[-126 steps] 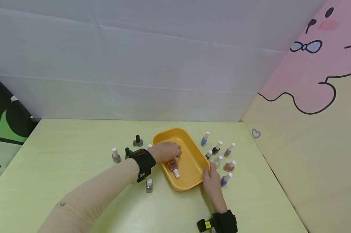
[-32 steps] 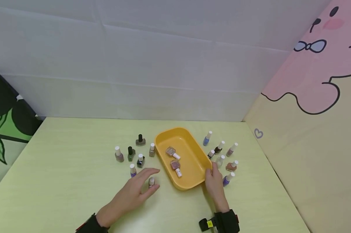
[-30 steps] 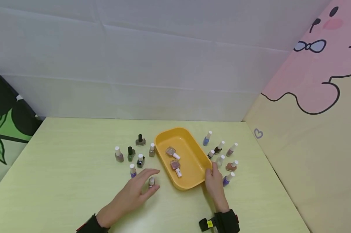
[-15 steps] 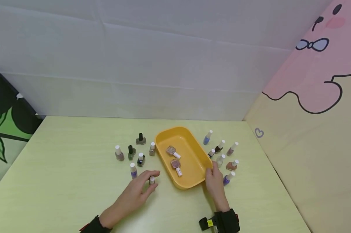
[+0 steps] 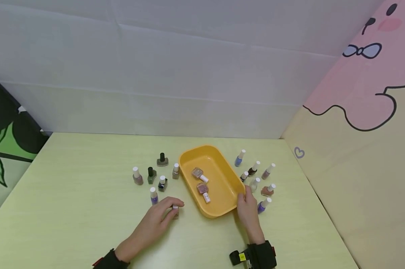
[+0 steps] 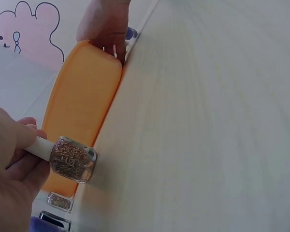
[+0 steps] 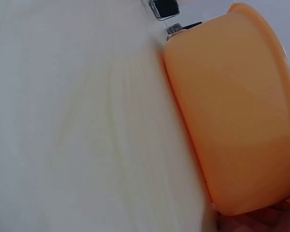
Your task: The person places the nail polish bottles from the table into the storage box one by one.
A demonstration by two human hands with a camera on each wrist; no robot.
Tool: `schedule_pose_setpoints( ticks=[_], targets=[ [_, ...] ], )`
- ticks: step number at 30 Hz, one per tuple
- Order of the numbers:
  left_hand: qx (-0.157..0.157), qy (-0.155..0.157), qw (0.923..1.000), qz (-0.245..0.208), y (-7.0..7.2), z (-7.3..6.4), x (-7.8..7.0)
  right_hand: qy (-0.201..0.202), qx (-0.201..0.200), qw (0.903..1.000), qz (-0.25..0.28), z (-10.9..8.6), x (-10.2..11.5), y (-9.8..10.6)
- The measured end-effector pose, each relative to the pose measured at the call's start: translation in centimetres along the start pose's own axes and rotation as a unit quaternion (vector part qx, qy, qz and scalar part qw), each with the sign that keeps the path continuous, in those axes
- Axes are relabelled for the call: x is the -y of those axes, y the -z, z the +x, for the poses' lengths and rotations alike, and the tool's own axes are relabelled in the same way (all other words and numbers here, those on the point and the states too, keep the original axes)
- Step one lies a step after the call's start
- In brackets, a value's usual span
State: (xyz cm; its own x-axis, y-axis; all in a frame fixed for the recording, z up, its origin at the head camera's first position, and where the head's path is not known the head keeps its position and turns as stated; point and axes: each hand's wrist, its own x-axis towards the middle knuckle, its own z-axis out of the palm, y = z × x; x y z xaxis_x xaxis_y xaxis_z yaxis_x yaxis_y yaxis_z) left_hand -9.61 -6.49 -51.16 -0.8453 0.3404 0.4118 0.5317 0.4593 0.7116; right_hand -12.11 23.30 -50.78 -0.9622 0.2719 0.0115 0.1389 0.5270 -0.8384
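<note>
My left hand (image 5: 155, 220) pinches the white cap of a glittery brown nail polish bottle (image 6: 71, 159) between thumb and fingers, left of the yellow tray. In the head view the fingers cover most of this bottle. The right hand (image 5: 248, 213) grips the near right corner of the yellow tray (image 5: 227, 201), thumb at the rim. Inside the tray lie two nail polish bottles on their sides, a pale pink one (image 5: 198, 172) and a mauve one (image 5: 202, 188), both white-capped.
Left of the tray stand several nail polish bottles, among them a purple one (image 5: 153, 198), a green one (image 5: 151, 176) and a grey one (image 5: 162, 160). Several more are at its right, including a blue one (image 5: 238, 160) and a peach one (image 5: 267, 191). A white wall closes the back.
The left hand has left the tray, where a second bottle now lies, and moved down and left. Its spread thumb and fingers have closed on the glittery nail polish bottle. The right hand stays at the tray.
</note>
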Motion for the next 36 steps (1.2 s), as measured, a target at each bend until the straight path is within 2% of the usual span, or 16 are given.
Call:
schedule_pose_setpoints(
  ticks=[19,31,36],
  targets=[
    [-0.028,-0.057,0.9975,0.031,-0.4,0.2,0.4,0.007,-0.006,1.0000,0.004,-0.1,0.1,0.0],
    [-0.040,-0.068,0.9966,0.023,-0.1,1.2,-0.5,0.007,-0.009,0.9999,0.008,0.0,0.0,0.1],
    [-0.052,-0.097,0.9936,0.026,0.4,1.8,-1.1,0.009,-0.011,0.9999,0.006,-0.1,-0.1,-0.1]
  ],
)
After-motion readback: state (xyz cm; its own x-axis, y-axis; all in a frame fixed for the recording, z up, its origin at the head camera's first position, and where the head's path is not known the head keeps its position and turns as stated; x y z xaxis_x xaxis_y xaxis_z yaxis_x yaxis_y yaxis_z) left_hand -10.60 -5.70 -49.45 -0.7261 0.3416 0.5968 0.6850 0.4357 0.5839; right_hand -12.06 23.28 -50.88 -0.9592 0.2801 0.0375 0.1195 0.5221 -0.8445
